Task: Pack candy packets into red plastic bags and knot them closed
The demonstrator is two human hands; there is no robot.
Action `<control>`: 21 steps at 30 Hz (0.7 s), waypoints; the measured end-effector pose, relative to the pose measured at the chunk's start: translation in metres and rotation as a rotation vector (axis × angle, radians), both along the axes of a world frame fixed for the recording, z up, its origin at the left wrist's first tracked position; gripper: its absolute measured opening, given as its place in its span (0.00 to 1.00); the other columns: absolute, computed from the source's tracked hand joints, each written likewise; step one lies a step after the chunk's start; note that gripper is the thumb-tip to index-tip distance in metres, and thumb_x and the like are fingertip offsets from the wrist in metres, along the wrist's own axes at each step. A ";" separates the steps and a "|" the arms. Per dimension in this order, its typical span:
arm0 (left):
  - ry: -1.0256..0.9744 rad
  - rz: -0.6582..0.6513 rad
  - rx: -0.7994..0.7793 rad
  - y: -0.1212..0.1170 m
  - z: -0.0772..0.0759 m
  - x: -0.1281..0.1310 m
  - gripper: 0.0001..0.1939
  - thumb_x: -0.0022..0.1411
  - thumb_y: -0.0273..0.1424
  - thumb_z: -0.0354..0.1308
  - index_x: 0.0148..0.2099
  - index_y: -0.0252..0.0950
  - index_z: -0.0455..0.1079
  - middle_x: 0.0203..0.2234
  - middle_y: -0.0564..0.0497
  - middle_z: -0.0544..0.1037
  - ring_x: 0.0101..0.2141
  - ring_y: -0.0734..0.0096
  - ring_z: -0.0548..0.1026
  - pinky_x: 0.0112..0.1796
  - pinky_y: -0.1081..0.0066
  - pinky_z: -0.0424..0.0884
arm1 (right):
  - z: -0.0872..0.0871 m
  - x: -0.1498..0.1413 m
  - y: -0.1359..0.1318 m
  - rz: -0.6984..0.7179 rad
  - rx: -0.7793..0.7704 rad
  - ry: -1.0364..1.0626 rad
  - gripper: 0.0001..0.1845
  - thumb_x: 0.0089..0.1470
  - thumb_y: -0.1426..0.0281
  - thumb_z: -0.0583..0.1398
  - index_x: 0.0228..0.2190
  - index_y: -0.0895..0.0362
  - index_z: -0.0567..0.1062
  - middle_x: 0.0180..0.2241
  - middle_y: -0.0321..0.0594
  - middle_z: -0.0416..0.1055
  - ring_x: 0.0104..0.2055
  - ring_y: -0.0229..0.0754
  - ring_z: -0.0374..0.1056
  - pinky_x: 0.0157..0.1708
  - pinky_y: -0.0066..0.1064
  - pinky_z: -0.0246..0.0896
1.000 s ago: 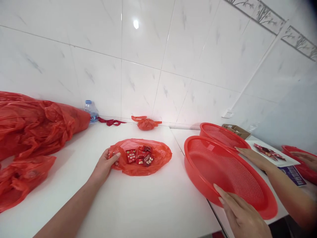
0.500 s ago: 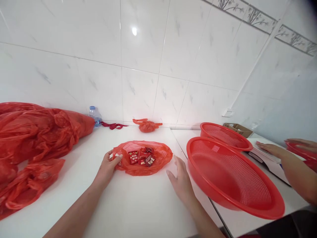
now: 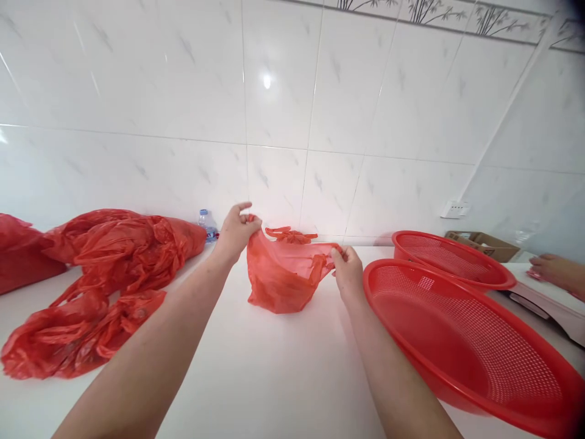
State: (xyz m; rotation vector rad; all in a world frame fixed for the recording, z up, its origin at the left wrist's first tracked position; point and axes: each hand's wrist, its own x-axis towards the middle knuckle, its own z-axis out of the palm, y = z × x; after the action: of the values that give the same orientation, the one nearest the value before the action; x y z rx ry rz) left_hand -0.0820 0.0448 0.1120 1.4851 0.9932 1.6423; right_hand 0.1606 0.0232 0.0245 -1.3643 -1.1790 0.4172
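Note:
A small red plastic bag (image 3: 283, 277) hangs just above the white table (image 3: 256, 372), lifted by both its top edges. My left hand (image 3: 235, 230) pinches the bag's left handle, raised higher. My right hand (image 3: 346, 268) grips the right edge of the bag's mouth. The red packets inside are hidden by the bag's wall. A large red mesh basket (image 3: 461, 341) sits right beside my right hand.
Crumpled red plastic bags (image 3: 105, 268) lie piled at the left. A water bottle (image 3: 208, 223) and a small knotted red bag (image 3: 290, 234) stand by the tiled wall. A second red basket (image 3: 450, 259) and a cardboard box (image 3: 484, 244) are at the right. Another person's hand (image 3: 555, 271) rests there.
Both my hands have taken the bag's edges and lifted it off the table. My right hand moved from the table to the bag. The camera tilted up.

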 end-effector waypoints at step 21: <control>0.283 0.172 0.022 -0.012 -0.029 -0.054 0.32 0.51 0.36 0.60 0.58 0.39 0.56 0.40 0.48 0.72 0.40 0.64 0.73 0.41 0.62 0.69 | 0.028 -0.001 -0.041 0.199 0.288 -0.012 0.26 0.45 0.59 0.63 0.47 0.50 0.65 0.51 0.41 0.63 0.45 0.43 0.64 0.42 0.37 0.61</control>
State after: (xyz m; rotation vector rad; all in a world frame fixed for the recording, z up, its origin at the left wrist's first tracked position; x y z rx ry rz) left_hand -0.1359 0.0324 0.0834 1.7214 1.2917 1.5909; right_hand 0.1596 -0.0176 0.0529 -1.0071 -1.3347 0.3629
